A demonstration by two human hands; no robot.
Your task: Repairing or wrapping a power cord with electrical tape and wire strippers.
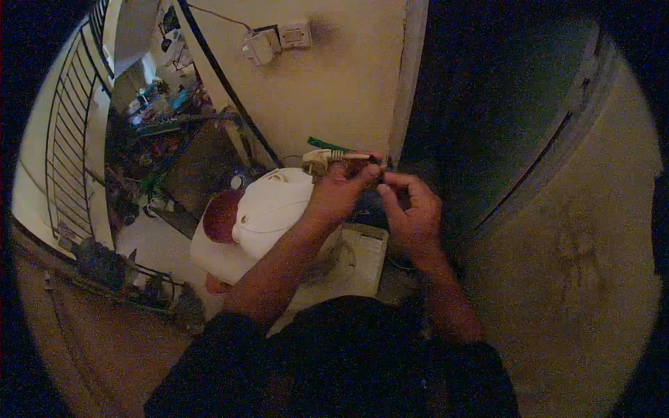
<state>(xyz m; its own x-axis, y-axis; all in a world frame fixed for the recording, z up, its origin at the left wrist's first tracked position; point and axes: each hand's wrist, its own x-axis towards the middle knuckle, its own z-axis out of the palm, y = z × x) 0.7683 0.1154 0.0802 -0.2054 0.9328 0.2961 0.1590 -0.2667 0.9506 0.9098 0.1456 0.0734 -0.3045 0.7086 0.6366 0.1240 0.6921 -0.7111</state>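
Near the frame's centre, a pale plug on its cord sits above the left hand, whose fingers pinch the cord. The right hand meets it fingertip to fingertip; in this dim light I can't tell whether it grips anything. Below centre lies a pale flat surface, beside a white rounded object. A yellowish wall bears a white switch plate, upper middle; a dark railing curves at upper left.
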